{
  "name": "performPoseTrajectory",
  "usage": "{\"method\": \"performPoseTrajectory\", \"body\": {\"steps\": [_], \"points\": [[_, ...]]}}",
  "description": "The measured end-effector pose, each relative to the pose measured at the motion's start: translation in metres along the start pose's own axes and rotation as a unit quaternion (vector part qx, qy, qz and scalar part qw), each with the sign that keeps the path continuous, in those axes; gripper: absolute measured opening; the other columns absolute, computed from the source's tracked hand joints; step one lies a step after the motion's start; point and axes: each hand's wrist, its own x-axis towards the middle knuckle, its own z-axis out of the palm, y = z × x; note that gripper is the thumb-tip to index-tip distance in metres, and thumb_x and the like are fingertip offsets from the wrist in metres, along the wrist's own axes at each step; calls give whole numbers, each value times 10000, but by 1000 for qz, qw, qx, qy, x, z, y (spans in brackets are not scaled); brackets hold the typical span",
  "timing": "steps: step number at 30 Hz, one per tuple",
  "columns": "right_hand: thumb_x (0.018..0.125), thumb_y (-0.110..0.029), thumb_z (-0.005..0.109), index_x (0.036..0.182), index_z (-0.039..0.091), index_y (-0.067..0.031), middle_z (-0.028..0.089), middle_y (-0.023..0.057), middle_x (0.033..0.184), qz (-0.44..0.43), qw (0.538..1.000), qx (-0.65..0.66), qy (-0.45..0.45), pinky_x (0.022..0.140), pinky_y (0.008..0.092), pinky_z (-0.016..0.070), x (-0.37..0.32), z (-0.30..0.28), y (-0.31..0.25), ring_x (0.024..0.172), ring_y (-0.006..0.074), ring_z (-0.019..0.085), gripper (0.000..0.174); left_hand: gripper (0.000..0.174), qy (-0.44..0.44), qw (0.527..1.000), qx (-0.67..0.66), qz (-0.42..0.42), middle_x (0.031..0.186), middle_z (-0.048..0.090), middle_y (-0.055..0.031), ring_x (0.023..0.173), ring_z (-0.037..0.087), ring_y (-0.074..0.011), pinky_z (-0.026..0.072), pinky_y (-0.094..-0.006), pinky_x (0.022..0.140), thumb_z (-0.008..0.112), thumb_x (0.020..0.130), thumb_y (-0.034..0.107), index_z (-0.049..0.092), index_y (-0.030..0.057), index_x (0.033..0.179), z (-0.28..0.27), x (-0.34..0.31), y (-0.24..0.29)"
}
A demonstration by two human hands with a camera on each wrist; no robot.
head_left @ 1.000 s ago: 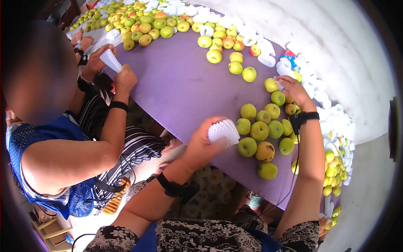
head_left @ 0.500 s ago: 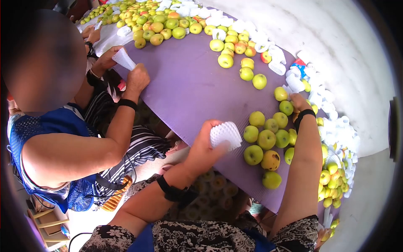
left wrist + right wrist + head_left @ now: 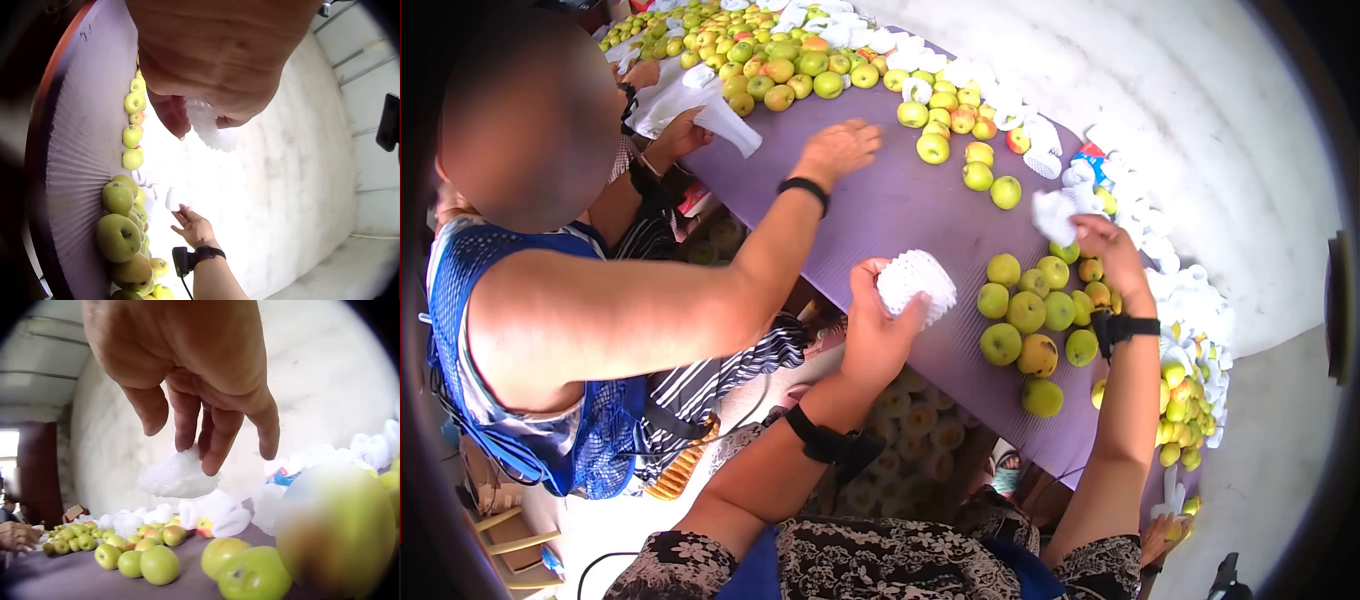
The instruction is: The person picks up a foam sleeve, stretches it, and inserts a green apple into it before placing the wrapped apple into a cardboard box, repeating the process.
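Note:
My left hand [image 3: 874, 338] grips a white foam fruit net [image 3: 917, 286] near the table's front edge. The net has a rounded shape; I cannot tell whether an apple is inside. In the left wrist view, translucent foam [image 3: 212, 130] sticks out past the fingers. Farther right, my right hand [image 3: 1114, 262] pinches another white foam net [image 3: 1054, 217] at its fingertips, above the apples. The right wrist view shows this net [image 3: 181, 477] hanging below the fingers. Several green apples [image 3: 1026, 312] stand grouped between my hands, one with dark spots [image 3: 1037, 355].
The purple table [image 3: 830, 225] has a long heap of apples [image 3: 780, 70] along its far side. White foam nets [image 3: 1185, 292] pile against the wall at right. A person in a blue vest [image 3: 615, 440] sits at left, one arm over the table. Packed fruit shows below the edge.
My right hand has come up from among the apples with a foam net. My left hand has shifted slightly up and left. The neighbour's right hand has left their net and reached over the table.

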Motion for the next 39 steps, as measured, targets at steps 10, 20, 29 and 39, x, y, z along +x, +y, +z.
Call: {"method": "performPoseTrajectory", "body": {"steps": [10, 20, 29, 39], "points": [[849, -27, 690, 1278, 552, -59, 506, 82, 1289, -85, 992, 77, -60, 896, 305, 495, -122, 138, -104, 1140, 187, 542, 452, 392, -101, 991, 40, -76, 999, 634, -123, 846, 625, -152, 516, -299, 728, 617, 950, 285, 467, -12, 1158, -2, -6, 2], [882, 75, 611, 1289, 513, 7, 610, 56, 1155, -76, 949, 304, 18, 899, 267, 476, -185, 164, -102, 1054, 117, 576, 424, 289, -118, 957, 191, 184, 1020, 602, -130, 970, 599, -218, 488, -309, 826, 661, 878, 81, 577, -1, 1143, 11, -29, 37], [924, -50, 586, 1377, 471, -53, 544, 82, 1314, -61, 791, 597, -119, 955, 368, 499, -159, 175, -136, 1167, 202, 573, 467, 176, -140, 938, -293, -123, 966, 658, -74, 876, 643, -153, 522, -299, 800, 506, 978, 170, 585, 28, 1044, -13, -18, 38], [953, -46, 510, 1380, 462, -49, 527, 106, 1350, -59, 753, 654, -51, 1050, 414, 421, -217, 188, -101, 1233, 241, 530, 430, 344, -314, 829, -368, -282, 1122, 664, -126, 1033, 643, -240, 494, -367, 941, 544, 936, 206, 579, -30, 1184, -24, -24, 34]]}}
